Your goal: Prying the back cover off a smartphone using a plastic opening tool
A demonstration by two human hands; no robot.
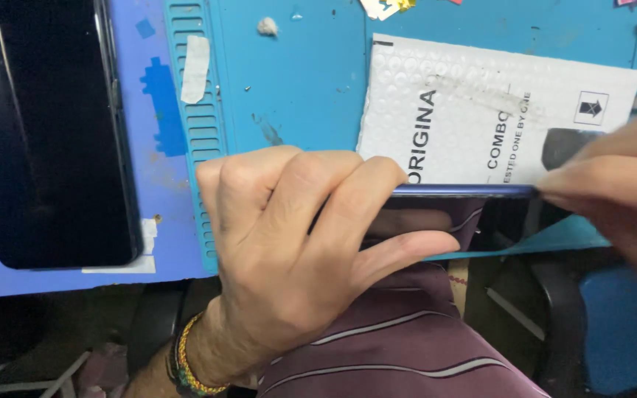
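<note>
My left hand (296, 250) grips the left end of a blue-edged phone (466, 191), held edge-up above the near edge of the workbench, its dark glossy face turned toward me. My right hand (621, 188) pinches the phone's right end with its fingertips. A white bubble-wrap envelope (481, 110) with black print lies on the blue mat just behind the phone.
A second black phone (53, 133) lies face up at the far left of the blue bench. A teal ribbed mat edge (197, 110) carries a strip of white tape. Small scraps lie at the back. A dark chair and a maroon striped shirt show below.
</note>
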